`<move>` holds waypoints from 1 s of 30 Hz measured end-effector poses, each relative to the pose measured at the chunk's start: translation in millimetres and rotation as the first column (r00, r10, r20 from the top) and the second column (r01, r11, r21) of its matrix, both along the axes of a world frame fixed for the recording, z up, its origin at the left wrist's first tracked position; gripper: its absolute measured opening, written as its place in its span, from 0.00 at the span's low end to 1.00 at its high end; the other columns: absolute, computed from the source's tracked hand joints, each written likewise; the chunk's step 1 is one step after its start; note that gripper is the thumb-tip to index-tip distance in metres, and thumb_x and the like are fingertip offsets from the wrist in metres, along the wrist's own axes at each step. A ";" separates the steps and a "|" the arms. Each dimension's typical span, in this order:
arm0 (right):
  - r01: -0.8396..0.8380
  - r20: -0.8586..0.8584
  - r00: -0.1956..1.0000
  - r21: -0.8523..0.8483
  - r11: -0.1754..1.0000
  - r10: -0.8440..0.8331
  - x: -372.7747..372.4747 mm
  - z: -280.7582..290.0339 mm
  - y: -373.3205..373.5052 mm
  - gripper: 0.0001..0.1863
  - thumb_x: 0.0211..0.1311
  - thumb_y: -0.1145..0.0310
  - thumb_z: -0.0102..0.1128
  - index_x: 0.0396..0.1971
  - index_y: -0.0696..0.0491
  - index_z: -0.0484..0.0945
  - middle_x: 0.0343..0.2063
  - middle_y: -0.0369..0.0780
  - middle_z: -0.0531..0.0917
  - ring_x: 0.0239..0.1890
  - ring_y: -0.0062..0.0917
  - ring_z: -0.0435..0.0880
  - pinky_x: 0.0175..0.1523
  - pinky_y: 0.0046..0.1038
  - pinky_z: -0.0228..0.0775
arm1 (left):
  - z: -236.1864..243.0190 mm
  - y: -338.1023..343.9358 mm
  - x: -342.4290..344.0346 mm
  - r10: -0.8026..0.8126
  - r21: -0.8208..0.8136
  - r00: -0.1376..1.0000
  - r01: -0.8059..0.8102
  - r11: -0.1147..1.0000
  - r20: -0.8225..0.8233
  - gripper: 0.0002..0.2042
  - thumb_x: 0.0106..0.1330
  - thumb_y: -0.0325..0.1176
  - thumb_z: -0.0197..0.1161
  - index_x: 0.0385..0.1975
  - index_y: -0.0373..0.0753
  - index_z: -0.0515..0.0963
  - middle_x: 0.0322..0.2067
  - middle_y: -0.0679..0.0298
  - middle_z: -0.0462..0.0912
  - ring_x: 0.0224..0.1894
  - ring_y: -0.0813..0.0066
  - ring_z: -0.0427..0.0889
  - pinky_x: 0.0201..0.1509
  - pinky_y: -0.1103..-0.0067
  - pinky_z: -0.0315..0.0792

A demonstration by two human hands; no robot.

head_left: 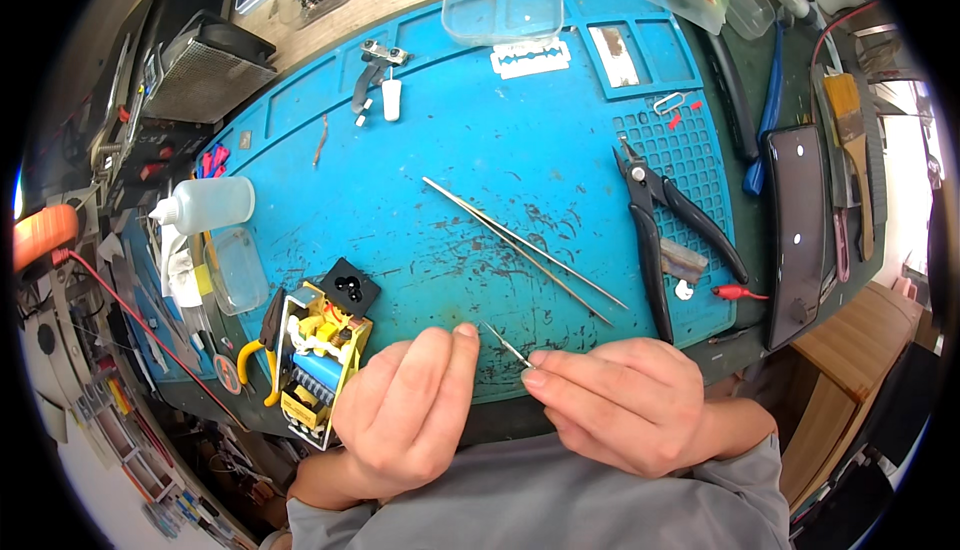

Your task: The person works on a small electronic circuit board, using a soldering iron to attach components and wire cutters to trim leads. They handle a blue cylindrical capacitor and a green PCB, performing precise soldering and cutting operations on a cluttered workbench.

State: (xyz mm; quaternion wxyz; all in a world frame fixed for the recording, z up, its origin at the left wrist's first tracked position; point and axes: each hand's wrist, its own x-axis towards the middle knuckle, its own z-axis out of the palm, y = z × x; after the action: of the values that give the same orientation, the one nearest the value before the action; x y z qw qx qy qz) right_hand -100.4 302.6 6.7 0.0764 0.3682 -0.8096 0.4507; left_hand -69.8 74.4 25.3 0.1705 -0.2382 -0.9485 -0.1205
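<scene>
Thin metal pin pinched in right hand fingers; left hand curled, fingertip touching pin end.

A thin, short metal pin, tilted, lies pinched above the blue mat's near edge.

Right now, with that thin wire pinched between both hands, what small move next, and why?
Probably bring the thin wire left toward the open circuit board. The right hand pinches its lower end, the left hand has a fingertip near its upper end, and the board lies just beside the left hand. The tweezers lie untouched on the blue mat.
</scene>
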 end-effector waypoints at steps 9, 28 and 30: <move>0.021 -0.030 0.999 -0.001 1.000 -0.021 0.3 -1.3 -1.5 0.19 0.47 0.80 0.72 0.43 0.59 0.89 0.40 0.40 0.90 0.29 0.22 0.83 0.29 0.21 0.74 | -2.3 6.2 -2.0 0.146 0.249 0.981 -0.174 0.953 0.127 0.15 0.49 0.17 0.77 0.39 0.33 0.86 0.35 0.59 0.83 0.31 0.64 0.80 0.32 0.73 0.75; -0.032 -0.054 0.998 0.017 0.999 0.033 0.2 -2.2 3.8 0.19 0.53 0.75 0.69 0.47 0.62 0.87 0.44 0.44 0.89 0.33 0.25 0.83 0.33 0.22 0.76 | 16.4 17.1 -7.7 0.264 0.317 0.853 -0.429 0.846 0.450 0.10 0.58 0.15 0.73 0.37 0.34 0.83 0.35 0.62 0.81 0.28 0.75 0.79 0.21 0.80 0.68; -0.036 -0.051 0.998 0.025 0.999 0.037 0.6 -2.1 4.2 0.19 0.53 0.75 0.69 0.47 0.62 0.87 0.45 0.44 0.89 0.33 0.25 0.83 0.33 0.22 0.76 | 17.1 17.4 -8.4 0.264 0.315 0.850 -0.431 0.846 0.455 0.10 0.59 0.15 0.73 0.37 0.34 0.83 0.36 0.63 0.81 0.27 0.76 0.78 0.20 0.81 0.68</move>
State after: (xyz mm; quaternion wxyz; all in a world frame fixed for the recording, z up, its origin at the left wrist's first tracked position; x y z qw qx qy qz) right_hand -99.8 306.8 4.7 0.0845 0.3951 -0.8058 0.4329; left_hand -78.2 91.8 42.5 0.0407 0.0112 -0.9444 -0.3262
